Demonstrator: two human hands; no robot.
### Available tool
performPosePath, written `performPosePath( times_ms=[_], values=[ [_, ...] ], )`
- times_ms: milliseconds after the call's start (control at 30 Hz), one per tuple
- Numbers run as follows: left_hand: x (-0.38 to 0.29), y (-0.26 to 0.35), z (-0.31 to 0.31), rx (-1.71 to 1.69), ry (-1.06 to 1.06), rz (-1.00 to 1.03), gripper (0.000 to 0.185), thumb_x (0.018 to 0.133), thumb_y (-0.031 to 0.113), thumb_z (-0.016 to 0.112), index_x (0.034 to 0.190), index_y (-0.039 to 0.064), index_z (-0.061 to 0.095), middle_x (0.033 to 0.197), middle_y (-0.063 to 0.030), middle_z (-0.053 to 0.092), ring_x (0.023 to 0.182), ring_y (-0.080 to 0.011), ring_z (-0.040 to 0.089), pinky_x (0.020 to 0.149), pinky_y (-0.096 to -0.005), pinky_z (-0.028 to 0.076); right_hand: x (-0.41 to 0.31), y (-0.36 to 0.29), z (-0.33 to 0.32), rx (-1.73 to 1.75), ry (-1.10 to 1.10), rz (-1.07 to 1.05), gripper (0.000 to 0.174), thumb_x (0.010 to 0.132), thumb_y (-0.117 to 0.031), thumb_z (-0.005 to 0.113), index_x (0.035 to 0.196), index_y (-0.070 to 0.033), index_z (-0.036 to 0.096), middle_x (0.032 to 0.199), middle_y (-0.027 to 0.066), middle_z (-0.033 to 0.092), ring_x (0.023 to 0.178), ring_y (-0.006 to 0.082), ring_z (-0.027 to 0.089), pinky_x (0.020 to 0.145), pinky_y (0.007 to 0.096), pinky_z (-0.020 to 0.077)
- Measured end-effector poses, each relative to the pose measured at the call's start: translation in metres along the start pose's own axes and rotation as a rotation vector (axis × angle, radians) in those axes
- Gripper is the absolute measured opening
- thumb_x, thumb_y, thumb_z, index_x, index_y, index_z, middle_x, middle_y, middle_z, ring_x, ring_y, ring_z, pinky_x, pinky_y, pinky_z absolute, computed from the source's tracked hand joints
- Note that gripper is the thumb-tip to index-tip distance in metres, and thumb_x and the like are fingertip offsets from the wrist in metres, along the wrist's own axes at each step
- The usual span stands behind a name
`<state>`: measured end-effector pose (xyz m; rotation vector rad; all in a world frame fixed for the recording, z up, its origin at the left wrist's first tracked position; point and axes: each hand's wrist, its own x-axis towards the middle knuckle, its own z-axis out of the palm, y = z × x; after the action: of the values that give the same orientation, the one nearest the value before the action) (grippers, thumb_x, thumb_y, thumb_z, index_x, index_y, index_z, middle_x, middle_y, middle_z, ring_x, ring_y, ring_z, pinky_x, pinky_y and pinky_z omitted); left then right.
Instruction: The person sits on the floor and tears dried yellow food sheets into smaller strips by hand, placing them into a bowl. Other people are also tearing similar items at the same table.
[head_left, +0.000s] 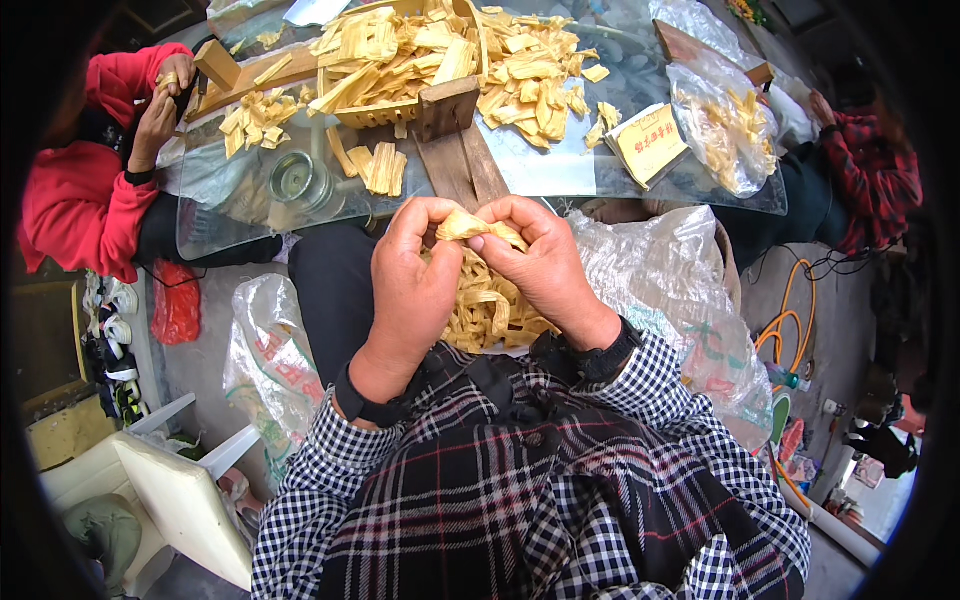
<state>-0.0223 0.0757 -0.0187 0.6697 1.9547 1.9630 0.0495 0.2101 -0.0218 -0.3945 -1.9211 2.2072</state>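
My left hand (414, 274) and my right hand (536, 259) meet above my lap. Between their thumbs and fingertips they pinch one twisted, pale-yellow fibrous strip (463, 225). Under the hands, partly covered by them, a heap of curled and folded yellow strips (495, 307) fills my lap; whatever holds it is mostly hidden. Just beyond my fingers, a wooden board (465, 166) with an upright wooden block (448, 109) juts over the glass table's edge. A small stack of flat yellow strips (385, 169) lies left of that board.
A yellow plastic basket (375, 114) of flat strips stands on the glass table (255, 217), with a glass ashtray (292, 176) and a booklet (646, 142) nearby. Co-workers sit left (97, 172) and right (874, 172). Plastic sacks (660, 277) flank my legs; a white chair (172, 502) stands left.
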Motion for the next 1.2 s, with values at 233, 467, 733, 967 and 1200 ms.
performPosePath(
  times_ms=[233,467,733,967,1200],
  values=[
    [-0.016,0.008,0.004,-0.058,-0.004,-0.079,0.012,0.086,-0.004,0.062,0.095,0.001,0.054,0.088,-0.0035,0.057,0.077,-0.0075,0.056,0.069,-0.0237,0.046,-0.026,-0.016,-0.005,0.1,-0.08,0.09,0.02,0.089,-0.014,0.071,0.104,-0.001,0.066,0.09,-0.0012,0.064,0.081,0.004,0.055,0.071,0.0208,0.0459],
    [-0.029,0.033,-0.003,0.778,-0.105,0.307,0.028,0.083,0.025,0.072,0.088,0.001,0.059,0.081,-0.0126,0.06,0.075,-0.0303,0.06,0.064,-0.0415,0.043,-0.024,-0.018,-0.008,0.056,-0.128,0.035,0.027,0.103,-0.029,0.051,0.098,-0.004,0.061,0.074,-0.0059,0.052,0.063,0.0014,0.042,0.054,0.0172,0.0335],
    [-0.028,0.042,-0.004,0.189,-0.2,0.062,0.034,0.092,0.018,0.064,0.065,0.001,0.052,0.057,-0.0079,0.048,0.053,-0.0193,0.049,0.053,-0.0344,0.039,-0.018,-0.009,-0.01,-0.207,-0.017,-0.168,0.032,0.102,-0.023,0.051,0.079,-0.001,0.053,0.066,0.0002,0.045,0.063,0.0078,0.039,0.056,0.0257,0.0362],
    [-0.02,0.045,-0.025,0.324,-0.087,0.058,0.019,0.092,0.018,0.063,0.081,0.003,0.06,0.073,-0.0048,0.057,0.068,-0.0143,0.053,0.071,-0.0328,0.043,-0.008,0.003,-0.026,-0.338,0.156,-0.204,0.038,0.1,-0.023,0.056,0.071,0.002,0.053,0.06,-0.0007,0.043,0.061,0.0074,0.036,0.052,0.0271,0.0358],
    [-0.007,0.029,-0.001,0.931,-0.251,0.604,0.015,0.08,0.017,0.069,0.085,0.007,0.059,0.079,-0.0044,0.057,0.081,-0.0226,0.057,0.089,-0.0431,0.04,-0.009,-0.002,-0.024,-0.193,-0.068,-0.04,0.038,0.102,-0.028,0.054,0.074,-0.002,0.056,0.068,-0.0076,0.044,0.066,0.0025,0.036,0.055,0.0228,0.0312]
  ],
)
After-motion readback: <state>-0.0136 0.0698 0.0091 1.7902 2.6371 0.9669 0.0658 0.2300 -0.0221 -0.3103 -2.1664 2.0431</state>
